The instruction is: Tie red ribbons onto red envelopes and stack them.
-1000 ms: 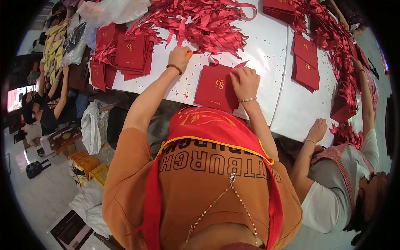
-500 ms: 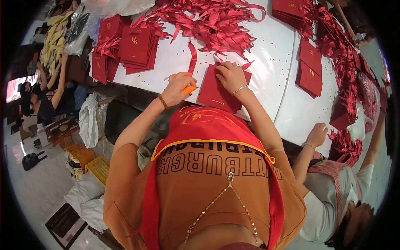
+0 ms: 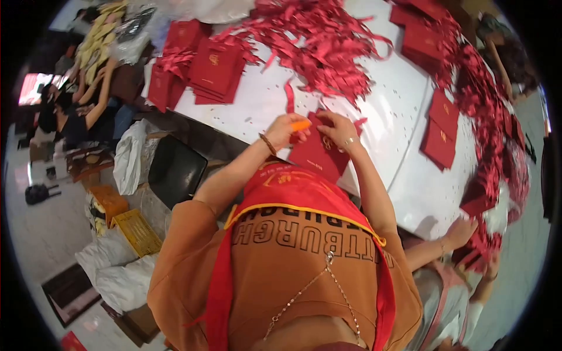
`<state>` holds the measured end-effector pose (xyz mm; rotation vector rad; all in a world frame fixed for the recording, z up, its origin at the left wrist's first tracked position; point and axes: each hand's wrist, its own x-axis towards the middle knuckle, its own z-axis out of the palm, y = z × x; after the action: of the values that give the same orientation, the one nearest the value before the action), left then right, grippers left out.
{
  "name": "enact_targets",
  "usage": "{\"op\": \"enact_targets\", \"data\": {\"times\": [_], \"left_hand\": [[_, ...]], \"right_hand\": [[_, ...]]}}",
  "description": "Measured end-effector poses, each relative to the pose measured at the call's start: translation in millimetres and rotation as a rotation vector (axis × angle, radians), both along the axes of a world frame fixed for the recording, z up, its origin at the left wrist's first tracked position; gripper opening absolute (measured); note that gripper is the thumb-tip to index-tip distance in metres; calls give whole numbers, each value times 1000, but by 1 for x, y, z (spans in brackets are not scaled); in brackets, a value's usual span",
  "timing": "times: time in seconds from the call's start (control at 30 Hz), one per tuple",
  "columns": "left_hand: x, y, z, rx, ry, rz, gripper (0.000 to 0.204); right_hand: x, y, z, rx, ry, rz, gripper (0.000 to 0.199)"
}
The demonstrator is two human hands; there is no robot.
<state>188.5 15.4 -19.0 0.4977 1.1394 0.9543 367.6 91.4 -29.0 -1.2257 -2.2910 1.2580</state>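
Note:
A flat red paper bag with gold print lies on the white table before me, tilted slightly. My left hand is closed around a tool with an orange handle, at the bag's upper left corner. What sort of tool it is, I cannot make out. My right hand has its fingers bent in a pinch at the bag's top edge. A short red ribbon end sticks out beside that hand. Another red ribbon strip lies on the table just above the left hand.
A heap of red ribbons covers the table's far middle. Stacks of red bags stand at left and right. A co-worker's hand works at the lower right. A black chair is at left.
My left hand with the orange-handled tool has come up to the bag's top edge, nearer the right hand. The view has shifted. The co-worker's hand has reached the red bags at right.

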Motion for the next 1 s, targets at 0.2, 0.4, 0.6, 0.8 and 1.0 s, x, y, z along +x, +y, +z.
{"op": "enact_targets", "data": {"times": [0.2,0.4,0.6,0.8,1.0], "left_hand": [[19,4,-13,105,262,-105,11],[29,0,-1,332,1046,-152,18],[37,0,-14,325,1070,-336,18],[19,11,-44,555,938,-252,18],[-14,20,-25,215,580,-155,9]], "right_hand": [[2,-1,-19,-138,124,-47,37],[-4,1,-18,-85,22,-56,37],[9,11,-40,-317,188,-86,28],[16,16,-20,-314,33,-28,34],[-13,20,-14,-477,127,-74,37]]}}
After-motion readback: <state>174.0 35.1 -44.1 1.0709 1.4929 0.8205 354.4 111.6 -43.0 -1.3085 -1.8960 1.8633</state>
